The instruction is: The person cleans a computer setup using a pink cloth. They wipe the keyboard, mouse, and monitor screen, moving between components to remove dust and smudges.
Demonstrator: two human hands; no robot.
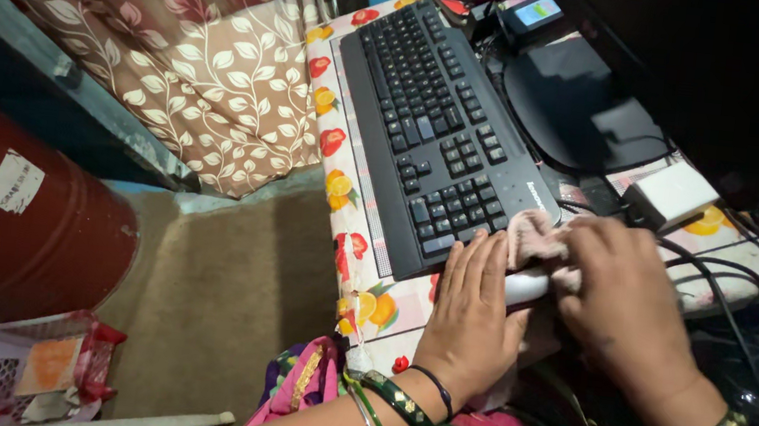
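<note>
on the fruit-print table (388, 313), left hand (471, 321) flat on a white thing (525, 285) — mostly hidden — right hand's (624, 304) fingers pinching a pink cloth (532, 237).

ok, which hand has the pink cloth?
The right hand: it presses the pink cloth against a white object. The left hand lies flat beside it, empty.

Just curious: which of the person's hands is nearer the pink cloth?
Right. The right hand presses on the pink cloth; the left hand lies flat just beside it, by the keyboard.

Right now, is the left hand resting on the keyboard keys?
No. The left hand lies flat on the fruit-print tablecloth just below the black keyboard, holding a white object.
</note>
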